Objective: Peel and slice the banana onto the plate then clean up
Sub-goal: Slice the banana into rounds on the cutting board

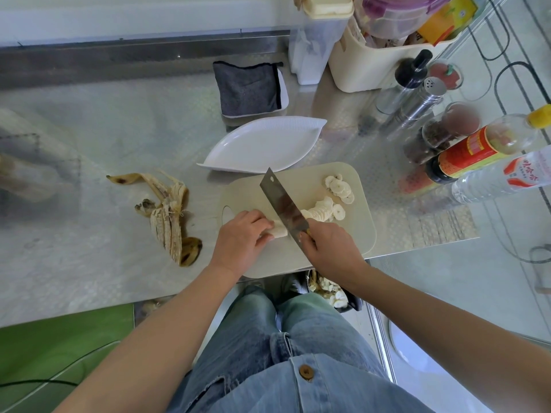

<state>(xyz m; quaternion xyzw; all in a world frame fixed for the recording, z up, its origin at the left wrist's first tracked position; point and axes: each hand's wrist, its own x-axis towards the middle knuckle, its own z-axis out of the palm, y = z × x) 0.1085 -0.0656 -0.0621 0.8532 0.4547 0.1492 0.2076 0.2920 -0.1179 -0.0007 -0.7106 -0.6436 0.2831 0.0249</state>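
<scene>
Our denim-clad legs point(298, 338) sit nearest, under the edge of the counter point(89, 248); on it lies the pale cutting board point(357, 225), with the white leaf-shaped plate point(262, 147) just beyond its far edge and bare of fruit; the banana peel point(170, 219) lies well off to the left; the cleaver point(283, 204) crosses the board, its handle wrapped by the curled fingers point(310, 238) of our right hand point(331, 248); our left hand point(241, 236) arches over the peeled banana stub point(278, 231), curled fingers point(262, 223) pinning it; the stub's long axis runs left to right, out from under those fingertips to the blade just beside them; cut slices point(322, 208) fan out right of the blade; we judge the next cut depends on that short bare length, so the left fingers should creep leftward.
</scene>
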